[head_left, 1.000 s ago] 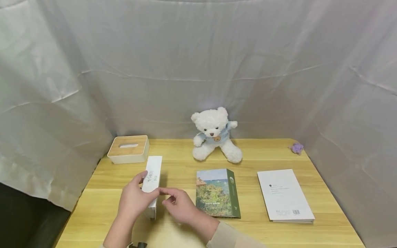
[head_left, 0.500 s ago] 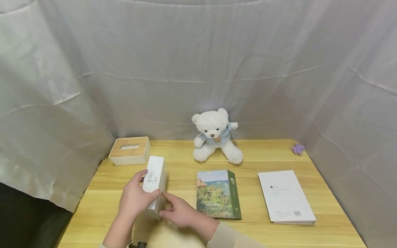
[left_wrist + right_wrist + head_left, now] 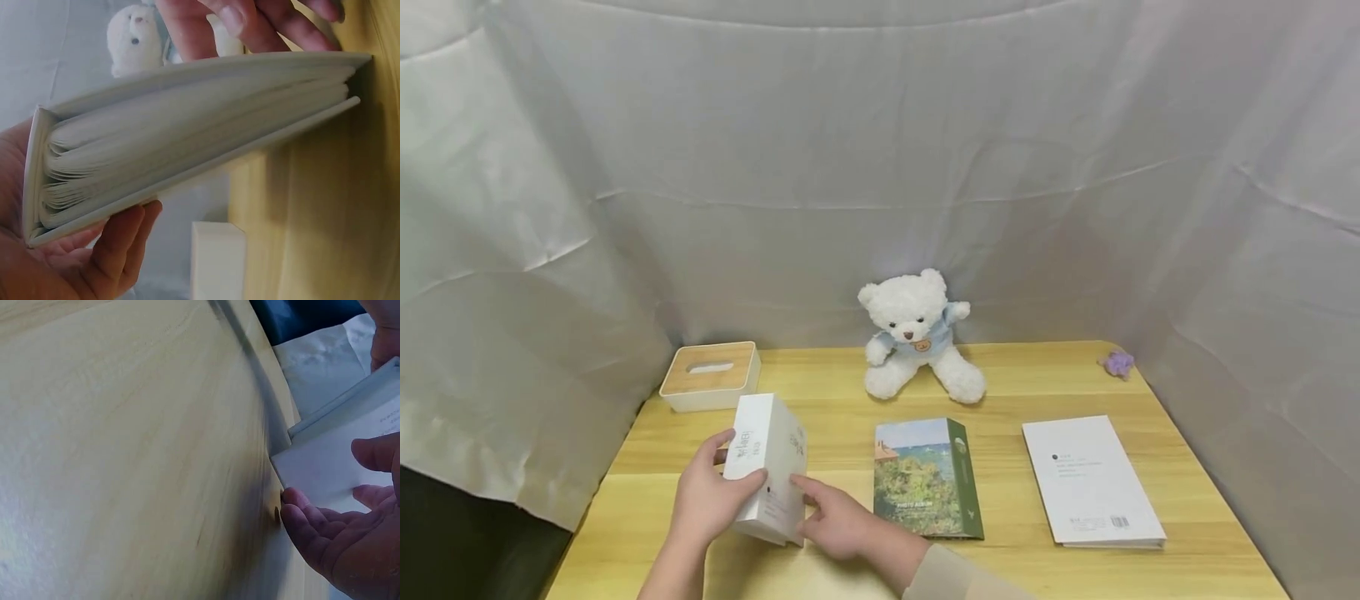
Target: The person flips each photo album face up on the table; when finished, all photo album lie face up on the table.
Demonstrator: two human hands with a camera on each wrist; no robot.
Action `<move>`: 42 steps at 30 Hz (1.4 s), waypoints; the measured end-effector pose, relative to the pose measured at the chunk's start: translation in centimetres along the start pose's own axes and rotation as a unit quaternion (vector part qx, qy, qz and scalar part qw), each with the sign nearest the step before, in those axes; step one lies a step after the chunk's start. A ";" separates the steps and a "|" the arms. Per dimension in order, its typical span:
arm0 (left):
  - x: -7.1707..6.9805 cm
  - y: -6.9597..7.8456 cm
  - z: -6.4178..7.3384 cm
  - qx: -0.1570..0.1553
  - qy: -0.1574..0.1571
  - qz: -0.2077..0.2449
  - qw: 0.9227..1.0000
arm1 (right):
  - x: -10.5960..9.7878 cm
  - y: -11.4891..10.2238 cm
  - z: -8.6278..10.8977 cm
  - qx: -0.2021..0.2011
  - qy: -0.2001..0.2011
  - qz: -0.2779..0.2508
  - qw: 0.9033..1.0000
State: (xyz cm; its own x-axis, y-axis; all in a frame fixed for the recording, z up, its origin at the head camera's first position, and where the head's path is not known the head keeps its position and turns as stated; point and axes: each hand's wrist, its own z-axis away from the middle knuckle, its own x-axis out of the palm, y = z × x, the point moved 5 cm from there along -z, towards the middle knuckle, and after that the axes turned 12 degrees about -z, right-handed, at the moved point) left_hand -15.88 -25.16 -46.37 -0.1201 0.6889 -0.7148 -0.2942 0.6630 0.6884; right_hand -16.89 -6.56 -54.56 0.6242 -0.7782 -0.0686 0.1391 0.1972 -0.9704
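Observation:
A white photo album (image 3: 784,500) stands on edge at the left of the table, with dark lettering on its spine and cover. My left hand (image 3: 707,496) grips it by the spine, thumb on one side and fingers on the other. In the left wrist view, the thick pages (image 3: 187,134) show between the two covers, which spread apart away from the spine. My right hand (image 3: 842,521) touches the right cover with its fingertips. In the right wrist view, the fingers (image 3: 312,528) lie loosely bent by the album's lower corner, not wrapped round it.
A tissue box (image 3: 711,375) with a wooden lid stands behind the album. A white teddy bear (image 3: 917,333) sits at the back. A green photo album (image 3: 917,475) stands in the middle, a white book (image 3: 1093,479) lies right, and a purple flower-like thing (image 3: 1117,362) lies far right.
The white album has turned, so its right cover now shows beside the spine. My left hand has shifted a little left with it. The right fingers have come onto the cover.

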 end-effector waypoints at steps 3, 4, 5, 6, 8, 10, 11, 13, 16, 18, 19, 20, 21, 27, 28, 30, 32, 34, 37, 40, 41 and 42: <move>0.1 -1.2 -0.2 -0.017 -0.006 0.031 0.999 | 0.3 0.0 0.3 -0.002 -0.006 0.006 1.000; 0.1 -1.5 -0.2 -0.021 -0.006 0.037 0.999 | 0.3 0.0 0.3 -0.004 -0.011 0.013 1.000; 0.1 -1.8 -0.3 -0.025 -0.006 0.040 0.999 | 0.4 0.0 0.4 -0.009 -0.014 0.032 0.999; 0.1 -1.9 -0.4 -0.027 -0.006 0.041 0.999 | 0.4 0.0 0.4 -0.016 -0.018 0.055 0.998; 0.0 -2.1 -0.6 -0.025 -0.003 0.039 0.999 | 0.3 -0.2 0.4 -0.030 -0.027 0.102 0.994; -0.2 -2.0 -0.8 -0.022 0.001 0.039 0.999 | 0.2 -0.3 0.3 -0.043 -0.034 0.145 0.988; -0.2 -2.1 -0.8 -0.021 0.001 0.039 0.999 | 0.2 -0.4 0.3 -0.048 -0.036 0.164 0.985; -0.3 -2.2 -0.9 -0.022 -0.001 0.043 0.999 | 0.2 -0.5 0.2 -0.048 -0.044 0.169 0.983; -0.4 -2.5 -1.0 -0.028 -0.010 0.044 0.999 | 0.2 -0.6 0.3 -0.049 -0.050 0.169 0.983; -0.4 -2.7 -1.2 -0.024 -0.016 0.031 0.999 | 0.3 -0.6 0.3 -0.049 -0.049 0.174 0.982; -0.5 -2.8 -1.2 -0.022 -0.018 0.021 0.999 | 0.3 -0.5 0.4 -0.048 -0.048 0.179 0.982; -0.6 -2.9 -1.2 -0.020 -0.020 0.012 1.000 | 0.4 -0.4 0.4 -0.047 -0.046 0.184 0.981; -0.6 -3.0 -1.2 -0.017 -0.021 0.000 1.000 | 0.5 -0.3 0.5 -0.043 -0.046 0.189 0.980; -0.9 -3.4 -1.3 -0.011 -0.022 -0.031 0.999 | 0.9 0.2 0.7 -0.020 -0.052 0.202 0.978; -0.8 -3.5 -1.3 -0.011 -0.020 -0.034 0.999 | 0.9 0.2 0.7 -0.020 -0.053 0.206 0.977; -0.8 -3.5 -1.3 -0.012 -0.018 -0.037 0.999 | 0.9 0.1 0.8 -0.017 -0.054 0.215 0.975; -0.7 -3.6 -1.2 -0.014 -0.016 -0.038 0.999 | 0.9 0.1 0.8 -0.016 -0.053 0.221 0.974; -0.6 -3.7 -1.1 -0.018 -0.014 -0.039 0.999 | 0.9 0.1 0.9 -0.015 -0.051 0.225 0.973; -0.5 -3.9 -1.1 -0.027 -0.017 -0.036 0.999 | 1.0 0.2 0.9 -0.014 -0.050 0.221 0.974; -0.4 -4.1 -1.3 -0.038 -0.018 -0.042 0.998 | 1.0 0.3 0.9 -0.015 -0.051 0.217 0.975; -0.4 -4.2 -1.3 -0.041 -0.019 -0.044 0.998 | 1.0 0.4 0.9 -0.014 -0.051 0.215 0.975; -0.5 -4.2 -1.3 -0.044 -0.019 -0.046 0.998 | 1.0 0.4 0.9 -0.014 -0.051 0.213 0.976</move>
State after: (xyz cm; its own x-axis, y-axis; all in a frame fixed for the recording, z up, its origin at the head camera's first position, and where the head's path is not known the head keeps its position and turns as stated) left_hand -15.81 -28.67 -49.12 -0.0528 0.6376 -0.7685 -0.3845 0.6973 0.6049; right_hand -15.53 -6.74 -54.83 0.6942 -0.5654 -0.4454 -0.1696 0.4730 -0.8646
